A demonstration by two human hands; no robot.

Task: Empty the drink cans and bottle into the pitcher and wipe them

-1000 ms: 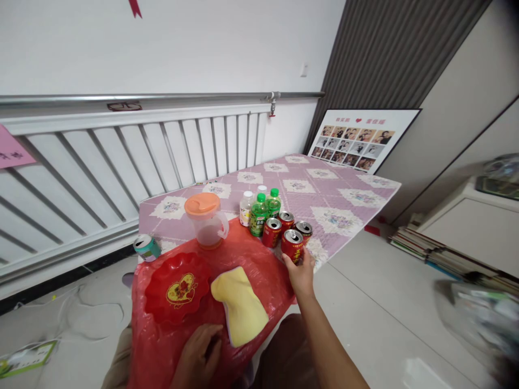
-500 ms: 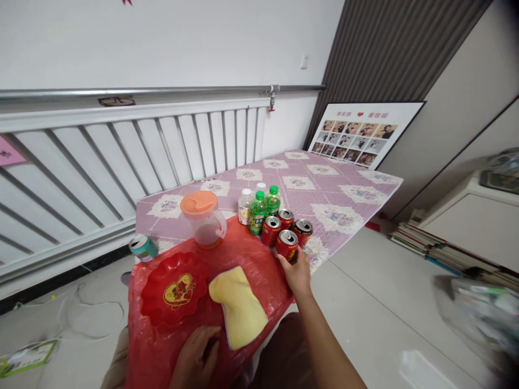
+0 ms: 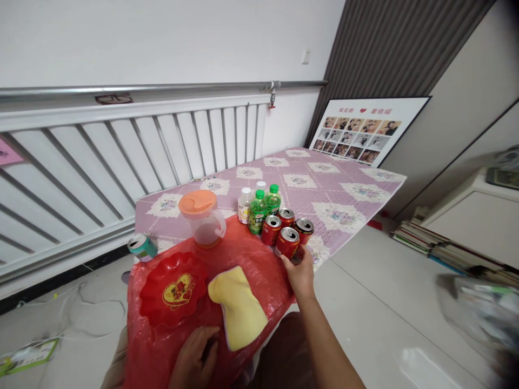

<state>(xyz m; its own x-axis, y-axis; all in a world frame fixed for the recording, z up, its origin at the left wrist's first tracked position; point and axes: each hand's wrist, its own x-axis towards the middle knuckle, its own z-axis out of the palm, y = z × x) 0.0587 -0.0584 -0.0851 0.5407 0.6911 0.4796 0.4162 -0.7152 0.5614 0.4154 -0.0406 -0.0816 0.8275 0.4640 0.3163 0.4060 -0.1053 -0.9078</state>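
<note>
My right hand is at the lower right of the nearest red can, thumb and fingers apart; whether it still touches the can is unclear. Several red cans stand grouped there, beside green-capped bottles and white-capped bottles. My left hand rests with bent fingers on the red plastic sheet, holding nothing visible, left of a yellow cloth. A red scalloped tray lies beyond it. A clear pitcher with an orange lid stands near the middle.
At the table's left edge a teal can leans over. The patterned tablecloth reaches back to a white radiator. Stacked books and a plastic bag are at the right, off the table.
My right hand has opened slightly and shifted a little down and right from the nearest red can. My left hand stays in place.
</note>
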